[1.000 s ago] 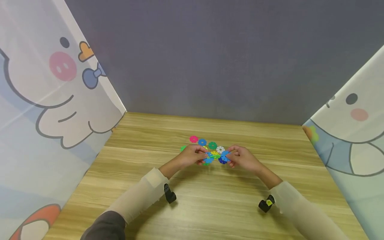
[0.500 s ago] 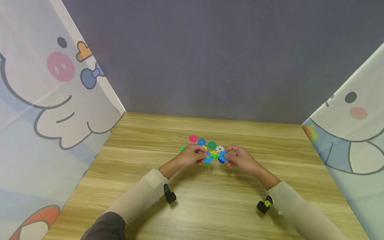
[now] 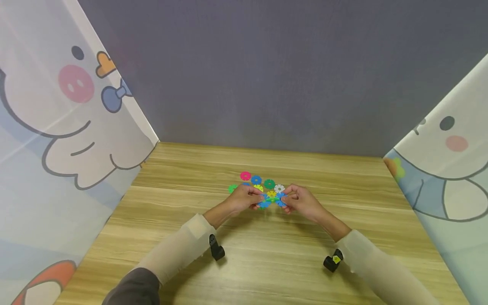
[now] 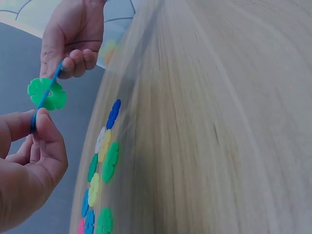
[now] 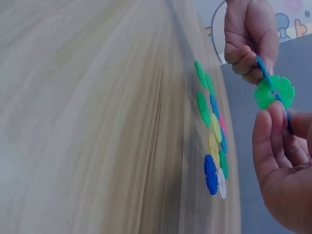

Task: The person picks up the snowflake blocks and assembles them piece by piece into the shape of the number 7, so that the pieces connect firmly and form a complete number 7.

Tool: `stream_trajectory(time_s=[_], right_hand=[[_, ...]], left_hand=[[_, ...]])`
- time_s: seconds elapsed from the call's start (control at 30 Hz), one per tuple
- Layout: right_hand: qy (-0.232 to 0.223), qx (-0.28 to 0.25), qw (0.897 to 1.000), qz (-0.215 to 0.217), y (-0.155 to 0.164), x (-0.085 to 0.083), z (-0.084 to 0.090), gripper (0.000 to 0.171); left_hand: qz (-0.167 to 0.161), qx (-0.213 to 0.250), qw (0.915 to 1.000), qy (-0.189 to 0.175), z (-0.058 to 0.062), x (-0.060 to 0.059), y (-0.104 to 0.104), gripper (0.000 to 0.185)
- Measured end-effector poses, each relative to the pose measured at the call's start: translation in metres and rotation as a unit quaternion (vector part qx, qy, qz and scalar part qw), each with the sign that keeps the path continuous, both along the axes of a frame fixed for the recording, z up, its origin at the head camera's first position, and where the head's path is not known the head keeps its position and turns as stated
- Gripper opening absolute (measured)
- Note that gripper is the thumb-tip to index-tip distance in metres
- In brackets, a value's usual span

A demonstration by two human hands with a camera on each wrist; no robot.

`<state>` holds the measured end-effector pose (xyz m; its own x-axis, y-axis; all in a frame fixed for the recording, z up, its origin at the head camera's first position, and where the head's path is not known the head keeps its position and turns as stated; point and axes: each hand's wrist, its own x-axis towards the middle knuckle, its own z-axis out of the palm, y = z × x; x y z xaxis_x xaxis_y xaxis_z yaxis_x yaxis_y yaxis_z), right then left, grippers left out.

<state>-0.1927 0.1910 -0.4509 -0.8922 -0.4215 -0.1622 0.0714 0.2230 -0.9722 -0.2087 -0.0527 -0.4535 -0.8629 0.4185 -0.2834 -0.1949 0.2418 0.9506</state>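
Observation:
Above the table, my left hand [image 3: 241, 199] pinches a blue notched plastic disc [image 5: 263, 70] between thumb and fingers. That disc is slotted edge-on into a green notched disc [image 5: 288, 90], which sits between the two hands. From the other side my right hand [image 3: 303, 202] pinches a second blue disc [image 5: 289, 122], held on edge, its end meeting the green one. Whether this second disc is seated in a slot I cannot tell. Fingertips hide parts of both blue discs.
Loose notched discs lie on the wooden table [image 3: 259, 262] below the hands: pink [image 3: 245, 176], blue [image 3: 256, 180], dark green [image 3: 269, 184], white [image 3: 279, 188], dark blue [image 5: 210, 174] and several others. A grey panel [image 3: 244, 76] rises behind, with cartoon-printed sheets [image 3: 23, 169] at both sides.
My right hand has moved left, bringing its blue disc up to the green disc. The left hand has stayed almost in place with its blue disc.

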Motion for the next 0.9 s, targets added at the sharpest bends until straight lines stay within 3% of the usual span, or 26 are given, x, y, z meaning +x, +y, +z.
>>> stream_trajectory(time_s=[0.3, 0.5, 0.7, 0.8, 0.9], right_hand=[[0.007, -0.006, 1.000, 0.002, -0.010, 0.000, -0.002, 0.027], [-0.004, -0.024, 1.000, -0.011, -0.012, 0.001, -0.002, 0.030], [-0.014, -0.016, 0.999, -0.025, -0.014, 0.000, -0.001, 0.032], [-0.026, -0.019, 0.999, -0.037, -0.014, -0.001, -0.003, 0.033], [-0.031, -0.018, 0.998, -0.047, -0.014, -0.001, -0.005, 0.033]], left_hand=[[0.010, 0.006, 0.9999, -0.012, -0.001, -0.003, -0.006, 0.024], [-0.034, -0.006, 0.9993, 0.013, 0.009, -0.005, -0.013, 0.019], [-0.070, -0.071, 0.9876, 0.122, 0.013, -0.003, -0.015, 0.025], [-0.080, -0.109, 0.9719, 0.193, 0.010, -0.001, -0.013, 0.038], [-0.089, -0.138, 0.9506, 0.263, 0.009, 0.000, -0.008, 0.045]])
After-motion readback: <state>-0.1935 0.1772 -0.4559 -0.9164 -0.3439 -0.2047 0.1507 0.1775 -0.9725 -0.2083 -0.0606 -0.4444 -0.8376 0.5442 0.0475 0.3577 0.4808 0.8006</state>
